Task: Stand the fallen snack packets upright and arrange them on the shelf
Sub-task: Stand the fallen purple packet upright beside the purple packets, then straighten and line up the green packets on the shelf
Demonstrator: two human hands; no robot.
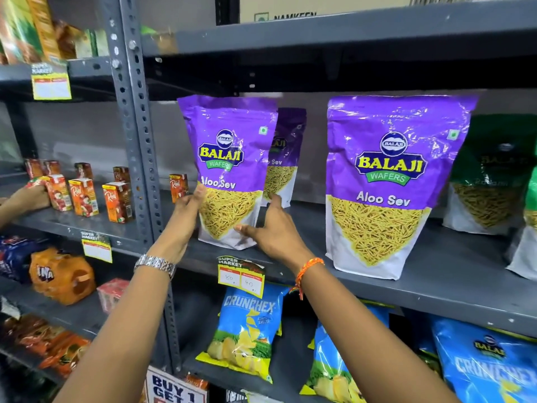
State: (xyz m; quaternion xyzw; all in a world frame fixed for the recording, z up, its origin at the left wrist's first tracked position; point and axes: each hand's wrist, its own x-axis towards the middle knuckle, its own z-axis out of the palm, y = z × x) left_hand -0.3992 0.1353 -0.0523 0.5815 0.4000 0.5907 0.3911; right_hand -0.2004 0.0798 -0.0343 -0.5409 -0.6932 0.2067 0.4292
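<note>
Head view shows a purple Aloo Sev packet (pixel 229 170) standing upright near the front edge of the grey shelf (pixel 436 274), gripped low on both sides. Left hand (pixel 186 219) presses its fingers against the packet's left edge; right hand (pixel 270 228) curls around the lower right corner. Behind this packet stands a second purple packet (pixel 286 158), partly hidden. To its right, well apart, a larger-looking Aloo Sev packet (pixel 386 184) stands upright, and beyond that a green packet (pixel 491 175). No fallen packets are visible; what seems left is squaring this one into line.
</note>
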